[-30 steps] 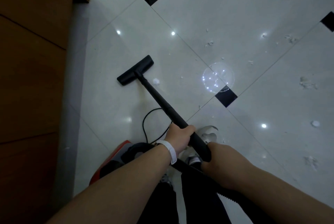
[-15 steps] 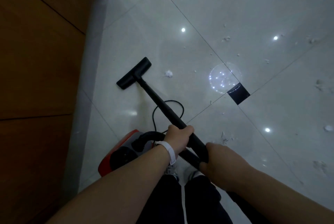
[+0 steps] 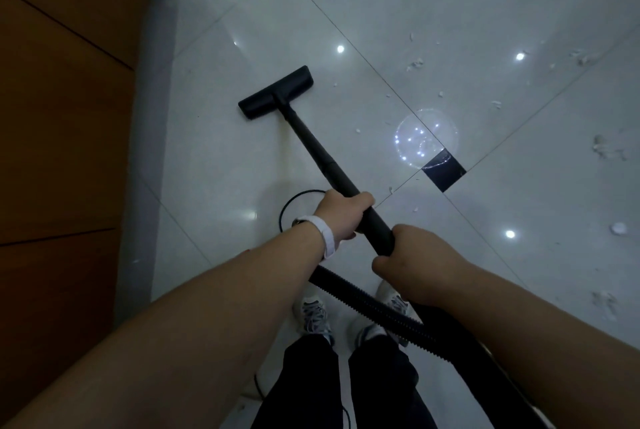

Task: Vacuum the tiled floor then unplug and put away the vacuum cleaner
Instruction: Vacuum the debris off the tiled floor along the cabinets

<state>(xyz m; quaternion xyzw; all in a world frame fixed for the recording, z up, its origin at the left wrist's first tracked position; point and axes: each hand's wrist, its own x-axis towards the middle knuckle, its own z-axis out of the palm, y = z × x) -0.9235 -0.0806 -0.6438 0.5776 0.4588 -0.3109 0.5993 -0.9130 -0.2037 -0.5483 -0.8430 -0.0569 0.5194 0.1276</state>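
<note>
My left hand (image 3: 341, 214) and right hand (image 3: 412, 260) both grip the black wand (image 3: 318, 148); its floor head (image 3: 276, 92) rests flat on the tiled floor (image 3: 433, 13).

The hose (image 3: 363, 300) disappears beneath the right forearm (image 3: 519, 318).

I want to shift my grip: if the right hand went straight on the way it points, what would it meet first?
Most likely the left hand, which grips the vacuum wand just ahead of the right hand; depth is hard to judge.
</note>
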